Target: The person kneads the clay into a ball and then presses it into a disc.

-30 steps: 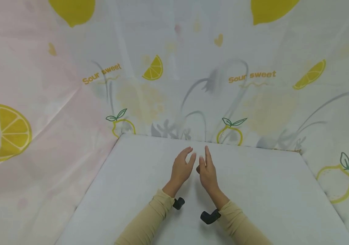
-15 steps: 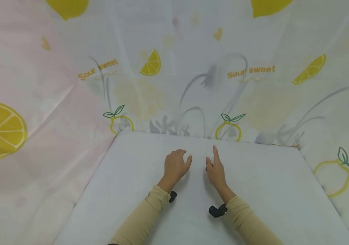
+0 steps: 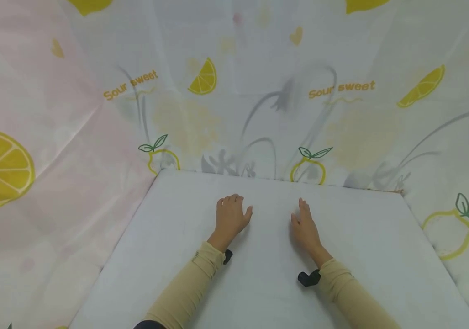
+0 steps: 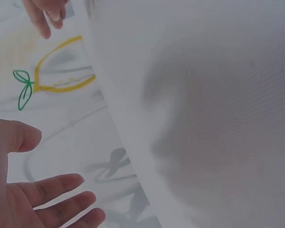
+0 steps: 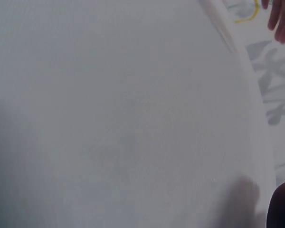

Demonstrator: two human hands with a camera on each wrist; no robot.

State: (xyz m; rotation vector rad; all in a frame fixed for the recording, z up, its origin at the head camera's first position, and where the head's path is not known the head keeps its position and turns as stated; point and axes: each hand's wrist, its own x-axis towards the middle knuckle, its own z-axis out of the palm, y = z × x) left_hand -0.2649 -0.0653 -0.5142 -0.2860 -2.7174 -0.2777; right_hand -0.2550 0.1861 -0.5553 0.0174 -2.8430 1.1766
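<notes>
My left hand (image 3: pixel 229 218) hovers over the white tabletop (image 3: pixel 267 292), left of the middle, its thumb apart from the loosely bent fingers. To its right is my right hand (image 3: pixel 306 232), fingers fairly straight and pointing toward the back wall. A gap separates the two hands, and neither holds anything. The left wrist view shows the left palm and spread fingers (image 4: pixel 61 199), with fingertips of the right hand (image 4: pixel 45 16) at the top. In the right wrist view the left hand (image 5: pixel 282 21) appears at the top corner; a dark rounded shape at lower right is too dim to tell.
A printed cloth (image 3: pixel 255 114) with lemons and "Sour sweet" lettering hangs behind the table and along both sides. Black wrist-worn pieces (image 3: pixel 309 278) stick out at both cuffs. Shadows of the hands fall on the white surface.
The hands have moved apart, left hand to the left and right hand to the right. The left fingers have turned more palm-down. The head view has tilted slightly downward.
</notes>
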